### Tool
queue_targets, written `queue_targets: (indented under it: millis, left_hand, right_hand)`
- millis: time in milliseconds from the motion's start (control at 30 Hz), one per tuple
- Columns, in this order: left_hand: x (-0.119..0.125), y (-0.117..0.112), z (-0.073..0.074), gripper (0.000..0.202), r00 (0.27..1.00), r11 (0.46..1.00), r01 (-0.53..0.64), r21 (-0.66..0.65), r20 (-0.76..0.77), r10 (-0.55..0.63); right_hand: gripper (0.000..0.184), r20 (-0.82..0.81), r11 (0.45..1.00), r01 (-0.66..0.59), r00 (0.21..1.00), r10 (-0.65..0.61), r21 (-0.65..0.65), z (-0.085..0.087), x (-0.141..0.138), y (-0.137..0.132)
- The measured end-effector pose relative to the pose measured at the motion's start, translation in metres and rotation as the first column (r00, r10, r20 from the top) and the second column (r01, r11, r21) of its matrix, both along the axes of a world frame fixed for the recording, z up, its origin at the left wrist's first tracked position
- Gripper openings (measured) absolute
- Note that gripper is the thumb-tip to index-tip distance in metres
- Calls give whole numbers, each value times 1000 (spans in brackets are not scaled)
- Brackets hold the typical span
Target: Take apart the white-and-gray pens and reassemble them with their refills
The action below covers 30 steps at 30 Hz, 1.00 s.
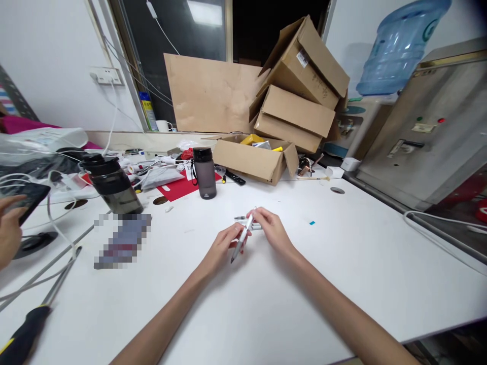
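A white pen with a grey grip (237, 250) is held slanted above the white table (297, 304), its tip pointing down towards me. My left hand (224, 243) is closed around the middle of the pen. At its upper end, my right hand (273, 230) pinches the pen between thumb and fingertips. Just behind my hands, on the table, lie more slim white and dark pieces that look like pens or pen parts (257, 227); my fingers partly cover them.
A dark water bottle (205, 175) stands beyond my hands, near an open cardboard box (251, 159). A larger bottle (112, 185) is at the left. Another person's hand (9, 230) holds a phone (34, 197). A screwdriver (28, 329) lies front left. A blue scrap (312, 223) is to the right.
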<state>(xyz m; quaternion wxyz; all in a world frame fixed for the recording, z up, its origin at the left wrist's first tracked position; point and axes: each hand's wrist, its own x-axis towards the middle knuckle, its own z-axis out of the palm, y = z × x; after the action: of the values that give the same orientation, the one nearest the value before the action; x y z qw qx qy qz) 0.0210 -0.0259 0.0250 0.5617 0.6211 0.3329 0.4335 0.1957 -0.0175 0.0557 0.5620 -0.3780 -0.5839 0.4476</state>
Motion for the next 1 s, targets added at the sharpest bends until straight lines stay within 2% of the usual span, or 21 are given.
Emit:
queue_targets:
  millis: [100, 233, 300, 367, 433, 500, 600, 767, 1000]
  left_hand:
    - [-4, 4, 0, 44, 997, 997, -65, 43, -28, 67]
    - [-9, 13, -5, 46, 987, 986, -162, 49, -11, 163]
    - [-12, 17, -8, 46, 984, 983, -177, 41, -7, 177]
    - [-13, 19, -10, 47, 982, 982, -188, 29, -10, 188]
    - [-14, 19, -11, 47, 981, 981, -192, 21, -17, 192]
    - [-14, 18, -11, 48, 982, 982, -189, 18, -24, 190]
    - [-14, 17, -10, 48, 982, 982, -185, 20, -31, 186]
    - [-14, 18, -12, 48, 983, 984, -177, 1, -38, 177]
    - [-14, 18, -14, 47, 987, 989, -148, 13, -58, 148]
  right_hand:
    - [27, -289, 997, 55, 955, -67, -49, 4, -3, 11]
    - [18, -656, 990, -28, 751, -68, -136, 7, -2, 23]
    - [15, -749, 986, -69, 659, -67, -149, 6, 1, 25]
    - [14, -782, 983, -103, 621, -57, -153, 5, 6, 26]
    - [22, -772, 981, -118, 634, -43, -152, 6, 13, 25]
    - [31, -732, 981, -121, 680, -28, -150, 8, 21, 24]
    - [34, -684, 983, -127, 729, -1, -136, 12, 33, 23]
    - [29, -711, 989, -115, 703, 15, -92, 17, 45, 19]
    - [13, -735, 987, -134, 678, 25, -90, 14, 47, 17]
